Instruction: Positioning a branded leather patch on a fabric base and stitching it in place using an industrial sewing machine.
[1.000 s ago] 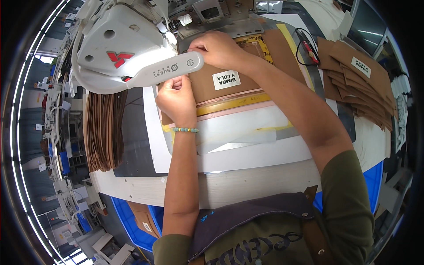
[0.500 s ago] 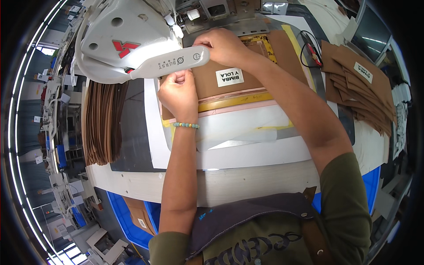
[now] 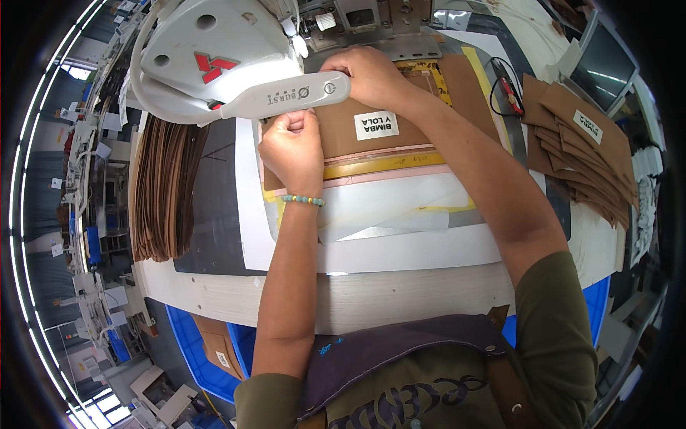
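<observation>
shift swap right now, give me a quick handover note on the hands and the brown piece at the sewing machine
Left hand: pressing the near left edge of the brown piece, fingers curled.
Right hand: on the piece's far edge, by the sewing machine head.
Brown piece: flat on the table under the machine's lamp bar, white label on top.
Done: piece placed at the machine.
Left: cannot tell whether any seam is sewn. Stacks of brown pieces wait at left and right.

Brown leather piece (image 3: 400, 118), white label (image 3: 376, 126); yellow strip (image 3: 386, 165).
</observation>
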